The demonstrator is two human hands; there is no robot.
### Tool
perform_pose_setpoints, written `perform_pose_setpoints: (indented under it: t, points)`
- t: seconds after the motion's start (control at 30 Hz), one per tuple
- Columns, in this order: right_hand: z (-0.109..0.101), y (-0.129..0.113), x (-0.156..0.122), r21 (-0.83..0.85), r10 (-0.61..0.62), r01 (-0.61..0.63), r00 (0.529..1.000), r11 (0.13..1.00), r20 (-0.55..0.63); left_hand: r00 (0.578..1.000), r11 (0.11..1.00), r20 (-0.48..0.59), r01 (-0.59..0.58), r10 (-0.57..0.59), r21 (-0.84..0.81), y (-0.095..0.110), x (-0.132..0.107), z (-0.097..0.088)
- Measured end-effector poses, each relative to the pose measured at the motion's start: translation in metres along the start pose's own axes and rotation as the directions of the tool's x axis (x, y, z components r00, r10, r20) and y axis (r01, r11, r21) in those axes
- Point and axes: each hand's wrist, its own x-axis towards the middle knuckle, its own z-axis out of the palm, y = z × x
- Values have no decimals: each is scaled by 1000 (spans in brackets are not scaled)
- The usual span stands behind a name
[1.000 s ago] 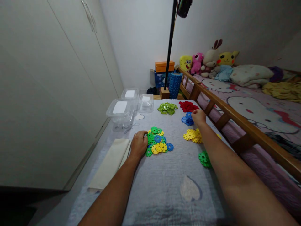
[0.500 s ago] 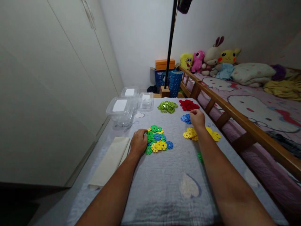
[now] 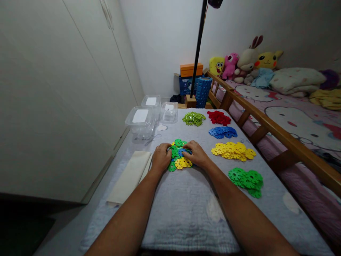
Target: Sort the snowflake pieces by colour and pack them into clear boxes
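Mixed disc pile (image 3: 179,162) lies flat on the cloth-covered surface (image 3: 181,213), just right of the folded cloth (image 3: 130,174). Orientation: discs are round, so a single one has no long axis; the visible part of the pile runs from its far edge to its near edge, both sides being partly hidden, so the true long axis cannot be settled. Appearance: thin flower-like discs with notched rims and centre holes, overlapping; green discs at the far edge and left side, blue near the middle, yellow at the near edge. Left hand (image 3: 161,156), next to the cloth, has its fingers curled against the left edge of the pile; right hand (image 3: 197,154), farther right of the cloth, has bent fingers over the right edge. Whether either pinches a disc: cannot tell. Well right of the cloth: green pile (image 3: 247,180), yellow pile (image 3: 234,151) and blue pile (image 3: 223,132); right of it and farther off, red pile (image 3: 218,117) and lime pile (image 3: 193,118). Beyond the cloth, clear containers (image 3: 141,129) carry white labels (image 3: 140,116); any writing there is too small to read. Pale print on the blue box (image 3: 185,86), far beyond the cloth, likewise illegible.
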Motion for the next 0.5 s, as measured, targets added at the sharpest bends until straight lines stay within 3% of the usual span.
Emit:
perform_pose_setpoints:
  t: [0.17, 0.33, 0.5]
  points:
    - [0, 3, -2, 84, 24, -21, 999, 996, -41, 1000, 1000, 0, -5, 5, -5, 0, -1, 0]
    - [-2, 3, 0, 265, 176, -149, 981, 953, -81, 1000, 1000, 11, 0, 0, -28, 0, -1, 0]
    - [-28, 16, 15, 459, 326, -246, 940, 854, -103, 1000, 999, 8, -8, 9, -32, -2, 0, 1]
